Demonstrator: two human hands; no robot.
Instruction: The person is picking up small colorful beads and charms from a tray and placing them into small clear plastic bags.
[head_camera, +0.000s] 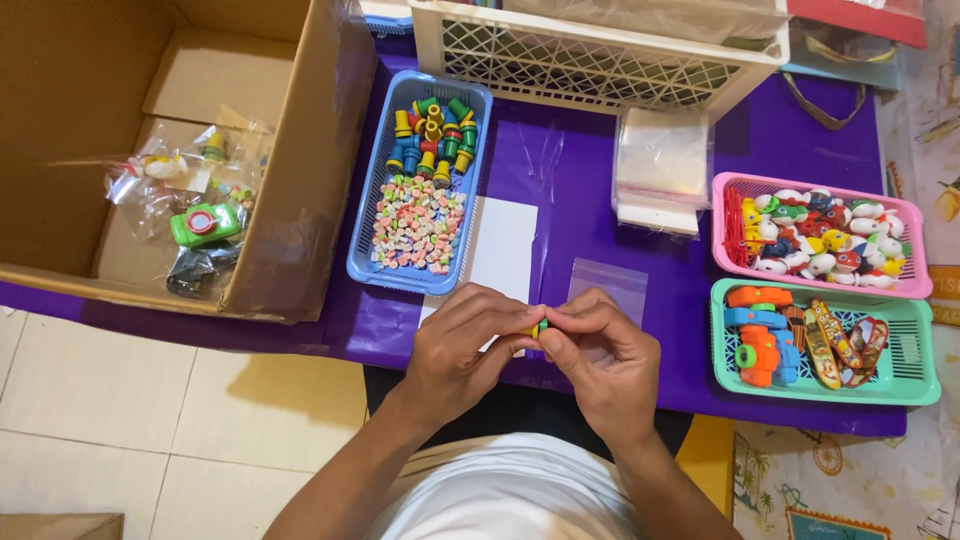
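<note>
While left hand and right hand meet over purple table, both grips pinch small yellow-green toy.

Cardboard box sits at the table's left end, bagged toys inside. Right of it, 1 tray of small pieces. Lattice basket at the back, stack of bags before it. At the right, 2 baskets: figures behind, toy cameras in front.

Small yellow-green toy piece, pinched betw. both hands' fingers, above table edge.
</note>
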